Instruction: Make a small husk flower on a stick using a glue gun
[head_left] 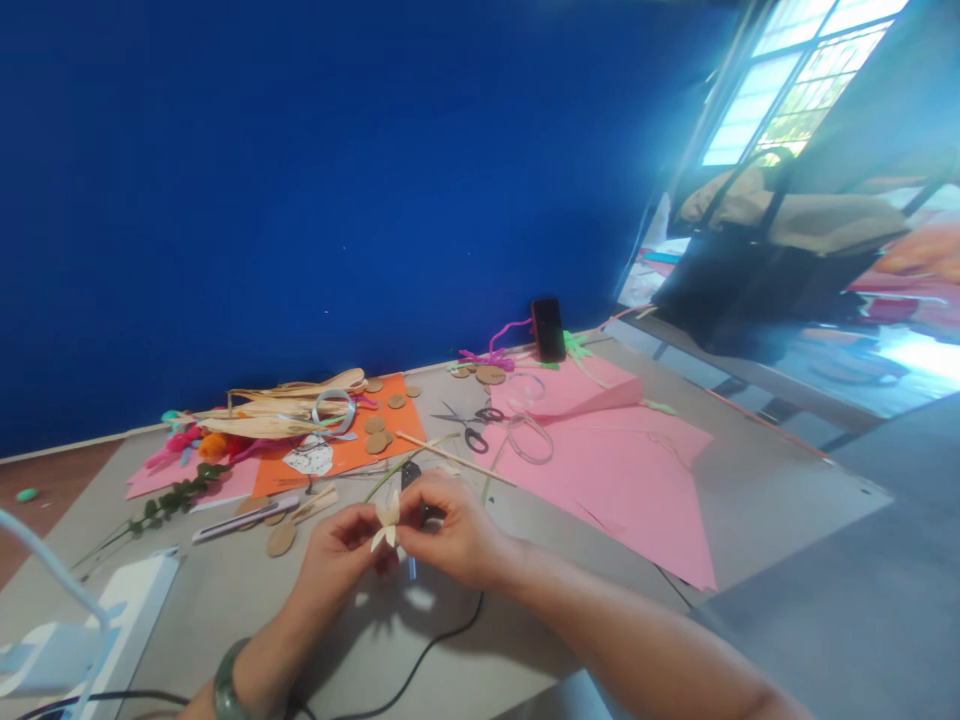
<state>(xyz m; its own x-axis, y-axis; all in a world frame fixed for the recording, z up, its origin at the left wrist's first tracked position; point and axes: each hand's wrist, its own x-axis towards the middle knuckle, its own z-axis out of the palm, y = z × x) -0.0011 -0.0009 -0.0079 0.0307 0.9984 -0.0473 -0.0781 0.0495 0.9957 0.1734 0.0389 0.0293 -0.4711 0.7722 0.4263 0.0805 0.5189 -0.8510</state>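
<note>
Both my hands meet over the grey table [750, 500], a little in front of me. My left hand [337, 555] pinches a small cream husk flower [388, 522] from below, fingers closed. My right hand [450, 535] pinches the same flower from the right, fingers curled. Just behind my fingers lies a black glue gun [410, 473], its cable [420, 660] running towards me. A thin wooden stick [450, 457] lies beyond my hands.
Pink paper sheets [622, 470] cover the table's right side. Scissors [469, 428], cork discs [379, 432], dried husks [277, 410] on orange paper [352, 450], a craft knife [240, 520], a green sprig [176, 500] and a phone [548, 329] against the blue wall lie around. A white object [120, 610] sits at left.
</note>
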